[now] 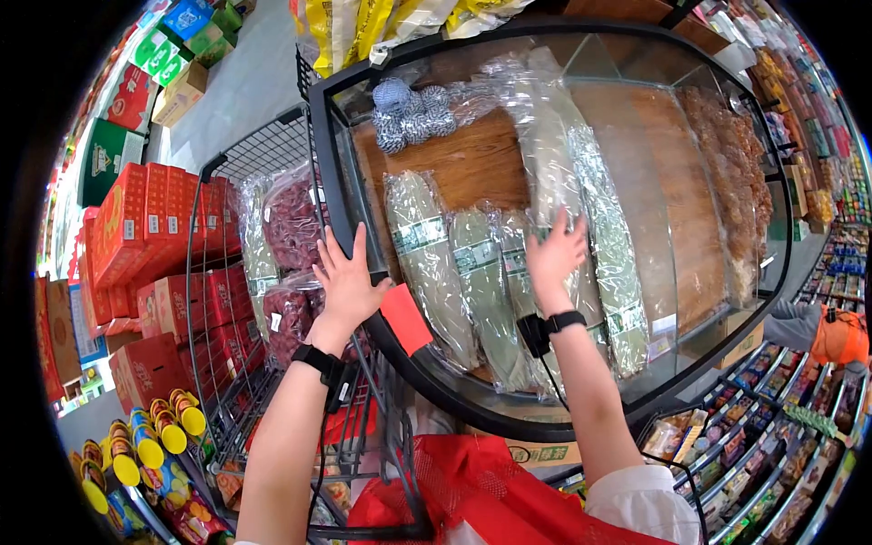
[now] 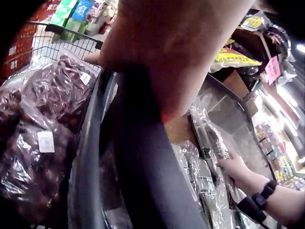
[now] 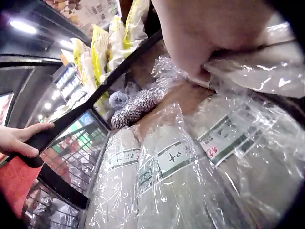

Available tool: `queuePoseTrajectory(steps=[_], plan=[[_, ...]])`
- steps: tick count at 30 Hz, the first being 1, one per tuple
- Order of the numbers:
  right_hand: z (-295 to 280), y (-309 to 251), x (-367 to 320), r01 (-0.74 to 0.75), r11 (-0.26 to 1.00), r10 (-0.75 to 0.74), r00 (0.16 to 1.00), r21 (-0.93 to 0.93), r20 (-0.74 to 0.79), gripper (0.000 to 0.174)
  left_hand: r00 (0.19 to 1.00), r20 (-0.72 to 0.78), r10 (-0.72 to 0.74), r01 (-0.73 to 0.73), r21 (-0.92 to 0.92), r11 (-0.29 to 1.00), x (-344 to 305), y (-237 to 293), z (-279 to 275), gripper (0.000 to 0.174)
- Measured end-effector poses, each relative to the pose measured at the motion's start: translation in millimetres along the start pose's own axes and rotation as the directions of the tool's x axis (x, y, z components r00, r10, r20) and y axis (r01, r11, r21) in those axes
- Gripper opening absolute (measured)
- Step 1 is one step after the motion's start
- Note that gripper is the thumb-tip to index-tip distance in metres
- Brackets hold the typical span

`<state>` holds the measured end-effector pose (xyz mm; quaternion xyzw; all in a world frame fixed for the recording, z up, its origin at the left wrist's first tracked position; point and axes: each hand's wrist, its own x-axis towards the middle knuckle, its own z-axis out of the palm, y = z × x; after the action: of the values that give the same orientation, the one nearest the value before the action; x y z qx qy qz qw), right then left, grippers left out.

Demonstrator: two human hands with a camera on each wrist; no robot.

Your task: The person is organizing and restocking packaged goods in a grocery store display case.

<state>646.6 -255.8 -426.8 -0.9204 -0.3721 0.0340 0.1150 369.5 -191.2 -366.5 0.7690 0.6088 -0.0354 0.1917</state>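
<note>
My left hand (image 1: 343, 283) rests on the black rim (image 1: 334, 195) of a glass-walled display case, its fingers spread. A red card (image 1: 405, 320) hangs at the rim beside its thumb. Inside the case, my right hand (image 1: 556, 259) lies over long, pale-green bundles in clear plastic, its fingers extended and touching the wrapping. Nearest to it are a pale wrapped bundle (image 1: 551, 150) and a longer one (image 1: 610, 245) on its right. To its left lie bundles with green-and-white labels (image 3: 174, 158). The right fingertips are partly hidden in the right wrist view.
A wire shopping cart (image 1: 245, 150) with bags of dark red dried fruit (image 2: 57, 90) stands left of the case. Balls of black-and-white string (image 1: 413, 118) lie at the case's far left corner. Glass dividers separate brown goods (image 1: 727, 163) at right. Red boxes (image 1: 136, 218) are stacked beyond the cart.
</note>
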Motion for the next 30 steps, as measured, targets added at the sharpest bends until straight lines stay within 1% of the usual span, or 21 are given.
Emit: queuePoseTrajectory(steps=[2,4,5,6,7,8,9,10,12,14,15,17,18,20,21,22,24,26,27,28,30], plan=[[3.4,5.8,-9.0,-0.158,0.987,0.157,0.982,0.002,-0.103,0.071,0.998,0.055,-0.007,0.006,0.019,1.000,1.7,-1.8,-4.6,0.093],[7.6,8.7,-6.5,-0.258,0.965,0.247,0.953,-0.039,-0.173,0.075,0.990,0.139,-0.002,-0.008,0.067,0.998,3.3,-2.3,-7.4,0.091],[10.0,4.5,-3.5,-0.217,0.972,0.187,0.946,-0.089,-0.264,0.076,0.986,0.165,-0.027,0.015,0.073,0.997,4.1,-2.4,-7.5,0.095],[14.5,-1.6,3.1,-0.208,0.975,0.180,0.949,-0.082,-0.259,0.076,0.986,0.160,-0.038,0.026,0.077,0.997,4.5,-1.8,-8.1,0.095],[10.3,-16.4,10.6,0.034,0.999,-0.024,0.970,0.038,-0.241,0.075,0.982,0.186,-0.040,0.024,0.085,0.996,4.2,-1.3,-9.3,0.094],[13.0,-30.5,19.7,0.271,0.949,-0.227,0.941,0.161,-0.250,0.074,0.976,0.212,-0.042,0.023,0.093,0.995,4.0,-1.8,-9.3,0.094],[26.1,-50.5,33.8,0.300,0.884,-0.250,0.951,0.359,-0.180,0.073,0.984,0.178,0.008,-0.023,0.082,0.996,3.7,-3.6,-8.1,0.089],[41.1,-75.9,49.9,0.296,0.783,-0.282,0.953,0.548,-0.113,0.071,0.984,0.179,0.001,-0.019,0.095,0.995,3.7,-4.9,-8.6,0.089],[64.9,-116.9,77.6,0.456,0.789,-0.357,0.885,0.412,-0.298,0.066,0.986,0.161,0.033,-0.045,0.072,0.996,3.5,-3.8,-9.9,0.088],[68.0,-158.5,105.9,0.618,0.716,-0.530,0.784,0.326,-0.323,0.064,0.985,0.168,0.031,-0.048,0.093,0.995,4.9,-3.7,-10.3,0.087],[67.7,-180.4,115.9,0.615,0.709,-0.522,0.786,0.343,-0.330,0.064,0.985,0.168,0.032,-0.048,0.092,0.995,4.7,-3.0,-12.0,0.087],[72.2,-220.1,131.9,0.566,0.723,-0.599,0.799,0.396,-0.047,0.066,0.977,0.214,0.004,-0.024,0.090,0.996,7.0,-1.1,-14.8,0.090],[76.3,-240.1,136.4,0.563,0.718,-0.597,0.800,0.409,-0.053,0.066,0.976,0.218,0.010,-0.034,0.105,0.994,8.2,-2.6,-15.2,0.090],[94.2,-274.4,142.1,0.375,0.712,-0.414,0.907,0.593,-0.076,0.066,0.975,0.224,0.015,-0.040,0.108,0.993,9.3,-0.5,-18.9,0.089],[104.6,-288.4,139.1,0.308,0.745,-0.304,0.946,0.592,-0.110,0.066,0.974,0.226,0.018,-0.044,0.112,0.993,9.3,-1.2,-18.9,0.088],[104.2,-294.6,137.0,0.308,0.739,-0.305,0.946,0.599,-0.110,0.066,0.973,0.230,0.023,-0.048,0.103,0.994,8.9,-1.6,-19.1,0.088],[103.8,-302.9,129.2,0.184,0.861,-0.186,0.982,0.474,-0.041,0.067,0.971,0.237,0.023,-0.046,0.093,0.995,10.1,-2.6,-19.4,0.088],[108.3,-293.7,129.6,0.181,0.822,-0.202,0.979,0.540,-0.021,0.065,0.976,0.215,0.037,-0.057,0.090,0.994,10.1,-3.2,-17.2,0.087],[110.3,-285.1,128.6,0.017,0.704,-0.021,1.000,0.710,-0.002,0.062,0.979,0.194,0.056,-0.075,0.089,0.993,9.8,-3.7,-16.4,0.086],[110.1,-275.4,127.2,-0.129,0.527,0.152,0.987,0.840,0.056,0.059,0.980,0.193,0.050,-0.067,0.087,0.994,8.3,-5.1,-16.7,0.086],[107.9,-246.0,126.2,-0.161,0.696,0.297,0.952,0.700,-0.076,0.061,0.969,0.245,0.022,-0.050,0.106,0.993,8.5,-4.9,-16.6,0.087]])
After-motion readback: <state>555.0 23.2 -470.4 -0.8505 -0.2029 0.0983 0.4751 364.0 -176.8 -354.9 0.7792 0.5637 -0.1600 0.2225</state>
